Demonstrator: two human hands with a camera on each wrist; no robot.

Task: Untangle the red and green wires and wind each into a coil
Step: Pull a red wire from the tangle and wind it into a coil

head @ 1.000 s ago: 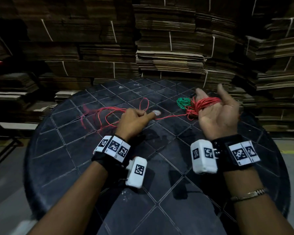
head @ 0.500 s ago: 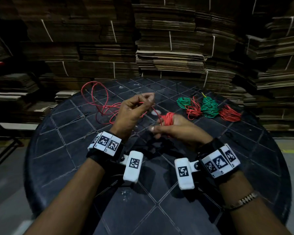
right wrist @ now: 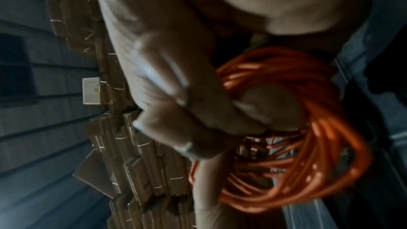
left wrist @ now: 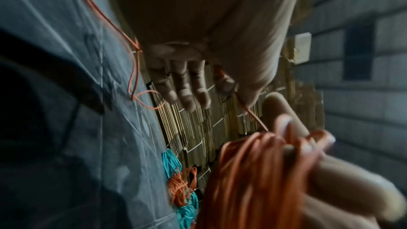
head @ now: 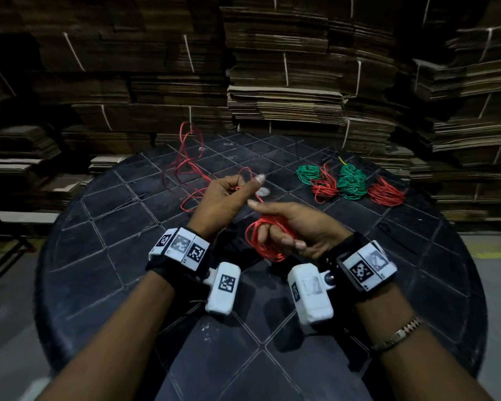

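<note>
Mid-wind, my left hand [head: 226,195] pinches the springy, light red wire [head: 185,169] while my right hand [head: 295,230] curls through the red coil [head: 268,241], best held by its bundled loops.

Smooth plastic-coated red wire [head: 268,237], scuffed matt black table [head: 104,256], corrugated cardboard stacks [head: 284,91]

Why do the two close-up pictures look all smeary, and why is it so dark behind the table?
Head view: fairly sharp, dim light, so the cardboard stacks fade into shadow, and the wide lens bends the round table. Left wrist view: the left hand and loose red wire are smeared. Right wrist view: the right hand and red coil are very close and blurry.
</note>
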